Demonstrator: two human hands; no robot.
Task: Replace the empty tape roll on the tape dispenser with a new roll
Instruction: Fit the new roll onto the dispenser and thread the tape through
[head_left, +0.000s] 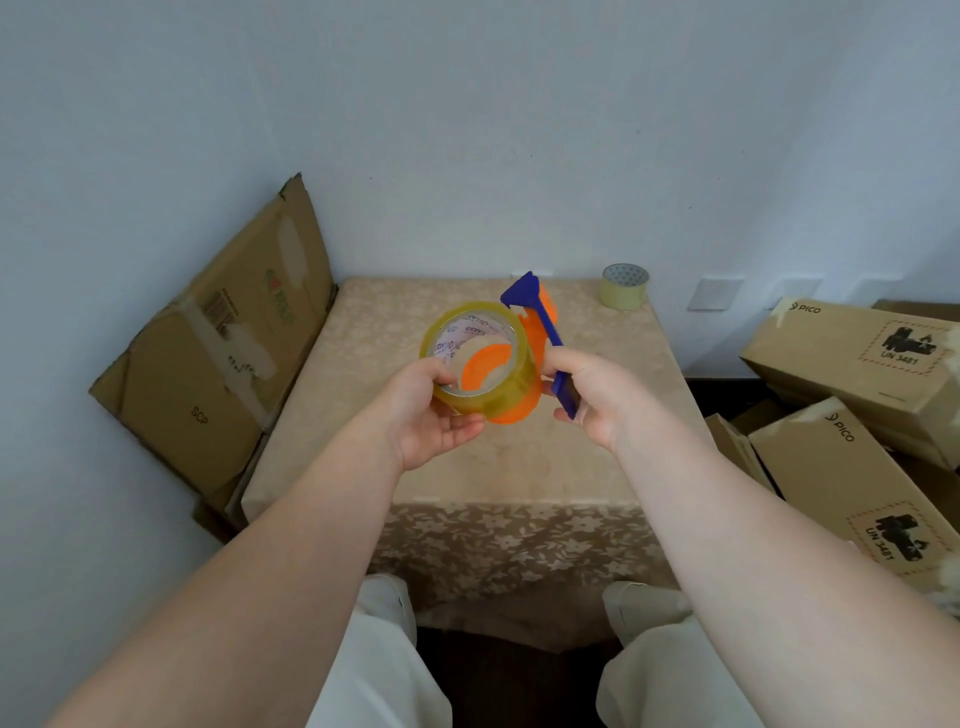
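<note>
Head view: nearest the table (467, 467) edge, the left hand (431, 415) is closed around the new tape roll (480, 358), thumb hooked inside its core, holding it above the table's middle. Just right of it, the right hand (592, 395) pinches the blue handle of the tape dispenser (540, 332), whose orange hub shows through the roll's core. The roll looks partly seated on the hub, not fully home. If pushed on tilted, it could jam or spring back off; with only a fingertip hold on the handle, the dispenser could twist and slip. A finger near the cutter end risks a nick. At the table's far right corner stands the other roll (625, 286), probably the spent one.
</note>
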